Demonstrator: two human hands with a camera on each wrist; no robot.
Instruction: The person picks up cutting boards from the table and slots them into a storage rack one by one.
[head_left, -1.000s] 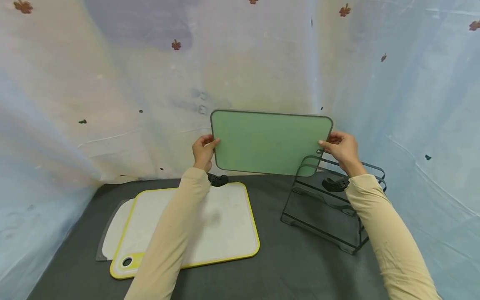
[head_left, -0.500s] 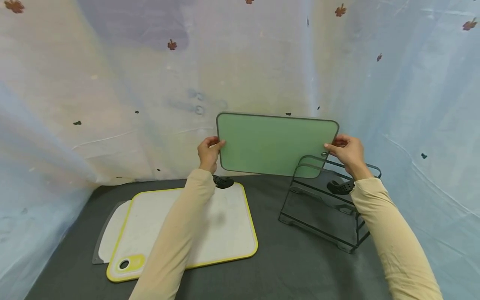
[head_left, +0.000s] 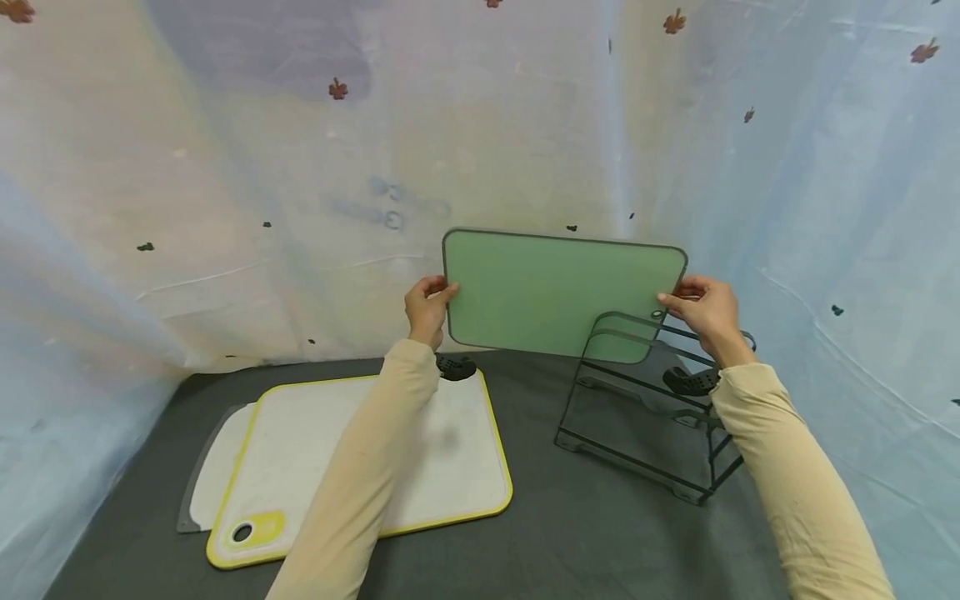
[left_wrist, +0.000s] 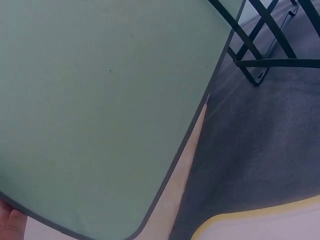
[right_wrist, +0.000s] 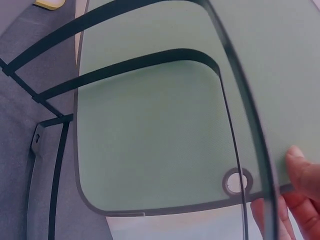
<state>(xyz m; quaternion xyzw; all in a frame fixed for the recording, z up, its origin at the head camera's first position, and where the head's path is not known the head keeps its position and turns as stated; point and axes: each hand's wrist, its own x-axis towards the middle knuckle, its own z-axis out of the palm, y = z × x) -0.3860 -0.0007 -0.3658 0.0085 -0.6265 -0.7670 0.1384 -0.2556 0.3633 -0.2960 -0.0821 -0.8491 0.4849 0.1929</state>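
Observation:
A green cutting board [head_left: 555, 292] with a grey rim stands on its long edge, raised near the wall. My left hand [head_left: 427, 310] pinches its left short side, thumb on the near face. Opposite, my right hand [head_left: 707, 315] pinches the right side just beside a small round hole. The board's lower right part is behind the curved hoops of a black wire rack [head_left: 633, 461]. In the right wrist view two hoops cross in front of the board [right_wrist: 155, 135]. Only the fingertips [left_wrist: 11, 222] of my left hand show in the left wrist view.
A white cutting board with a yellow rim [head_left: 300, 442] lies flat at left, partly covered by my left sleeve. Beneath it, a white board with a grey end [head_left: 217, 475] sticks out. Dark cloth [head_left: 585, 533] covers the table; a patterned plastic sheet [head_left: 510, 150] hangs behind.
Both hands have carried the green board to the right and slightly down, so more of it overlaps the rack's hoops. The rack and the white boards have stayed put while the view shifted a little.

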